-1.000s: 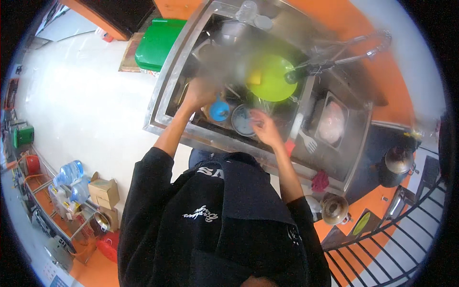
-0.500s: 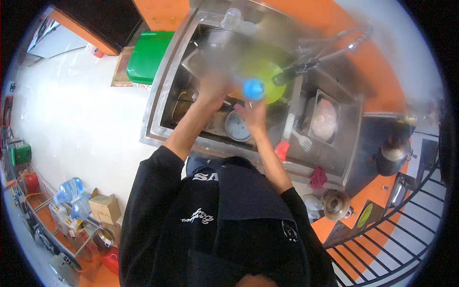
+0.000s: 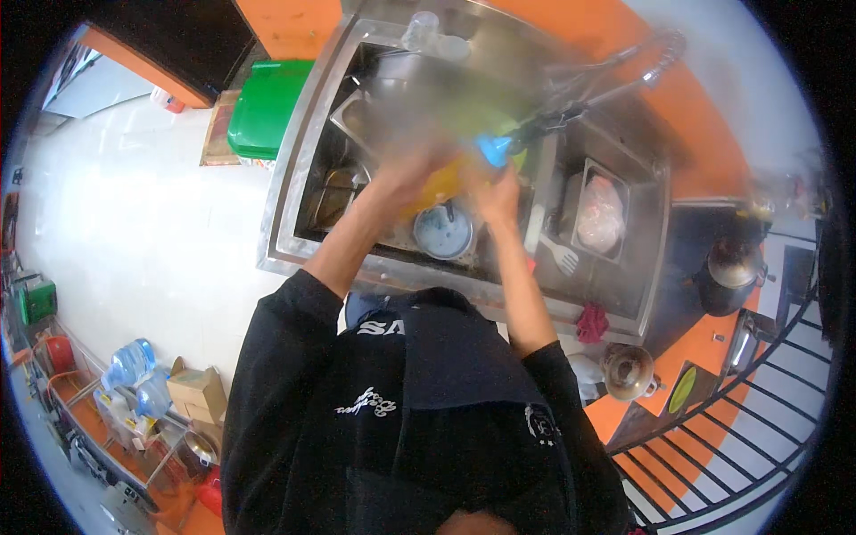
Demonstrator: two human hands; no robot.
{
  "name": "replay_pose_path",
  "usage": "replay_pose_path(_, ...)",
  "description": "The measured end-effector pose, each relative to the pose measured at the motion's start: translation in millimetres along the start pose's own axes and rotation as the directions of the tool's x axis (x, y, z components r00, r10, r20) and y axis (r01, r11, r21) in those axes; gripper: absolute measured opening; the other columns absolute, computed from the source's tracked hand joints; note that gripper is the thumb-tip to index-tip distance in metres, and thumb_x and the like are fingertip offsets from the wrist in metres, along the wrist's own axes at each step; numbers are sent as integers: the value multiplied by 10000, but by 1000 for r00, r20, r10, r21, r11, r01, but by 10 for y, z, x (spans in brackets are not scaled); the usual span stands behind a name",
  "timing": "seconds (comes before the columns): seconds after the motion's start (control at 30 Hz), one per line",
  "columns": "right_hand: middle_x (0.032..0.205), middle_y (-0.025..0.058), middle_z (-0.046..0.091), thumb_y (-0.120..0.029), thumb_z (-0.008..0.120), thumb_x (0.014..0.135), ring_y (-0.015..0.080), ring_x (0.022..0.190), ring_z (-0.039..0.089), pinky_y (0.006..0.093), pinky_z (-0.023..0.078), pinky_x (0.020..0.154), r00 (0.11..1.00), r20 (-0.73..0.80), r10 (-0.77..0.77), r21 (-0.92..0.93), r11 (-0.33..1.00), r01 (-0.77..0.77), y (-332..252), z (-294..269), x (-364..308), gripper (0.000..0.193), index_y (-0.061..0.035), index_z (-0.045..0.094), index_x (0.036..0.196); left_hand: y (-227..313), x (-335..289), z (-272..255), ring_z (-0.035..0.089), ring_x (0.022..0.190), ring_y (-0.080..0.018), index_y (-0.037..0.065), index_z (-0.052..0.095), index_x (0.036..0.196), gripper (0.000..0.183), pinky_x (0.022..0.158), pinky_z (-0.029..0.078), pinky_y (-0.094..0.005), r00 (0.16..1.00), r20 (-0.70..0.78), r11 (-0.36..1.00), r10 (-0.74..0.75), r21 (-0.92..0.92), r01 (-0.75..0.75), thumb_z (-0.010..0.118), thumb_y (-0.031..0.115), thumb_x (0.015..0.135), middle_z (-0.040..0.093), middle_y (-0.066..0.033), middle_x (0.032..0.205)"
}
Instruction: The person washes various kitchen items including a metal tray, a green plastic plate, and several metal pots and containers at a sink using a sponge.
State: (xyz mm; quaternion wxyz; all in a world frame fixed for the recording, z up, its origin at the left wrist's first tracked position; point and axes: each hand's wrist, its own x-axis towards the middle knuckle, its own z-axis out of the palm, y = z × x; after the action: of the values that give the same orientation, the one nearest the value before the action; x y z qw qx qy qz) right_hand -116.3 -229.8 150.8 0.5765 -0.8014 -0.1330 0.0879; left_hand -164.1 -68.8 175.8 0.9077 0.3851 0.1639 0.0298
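Observation:
My right hand (image 3: 495, 193) is closed around a blue plastic piece (image 3: 493, 150) that narrows toward one end, over the sink. What lies below its blue part is hidden by my fingers and blur. My left hand (image 3: 406, 169) reaches over the same basin, its fingers smeared by a hazy patch. Between the hands shows something yellow (image 3: 441, 185), its shape unclear. Behind them a lime-green bowl (image 3: 490, 107) is partly blurred. Nearer me, a round container (image 3: 443, 232) of cloudy bluish liquid has a dark handle sticking out of it.
Rectangular metal pans (image 3: 355, 120) stand in the left of the basin. A flexible faucet (image 3: 580, 111) reaches in from the right. Beside it are a white slotted spatula (image 3: 562, 256), a metal tray (image 3: 615, 174) holding a pale bagged lump, and a dark red scrubber (image 3: 592, 323). A green bin (image 3: 272, 111) stands left.
My right hand and the blue piece have shifted right and slightly away from me, and the blue piece has tilted. More of the yellow thing shows between my hands.

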Motion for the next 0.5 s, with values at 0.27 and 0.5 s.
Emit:
replay_pose_path(0.27,1063,180,582,-256,792,689,227,969,582,320,474,824,963,16,270,203,942,-267,11,53,-40,743,85,392,1215,-23,-415,-121,525,1092,-331,-3,340,1311,943,905,429,-457,937,302,23,179,950,-310,776,465,618,522,-216,1180)
replay_pose_path(0.5,1088,172,579,-321,790,686,233,991,570,332,453,857,973,56,226,197,952,-233,100,202,-157,734,69,444,1202,-535,-394,-174,570,905,-341,40,413,1208,788,790,437,-480,877,156,-125,455,986,-110,756,389,591,558,-167,993)
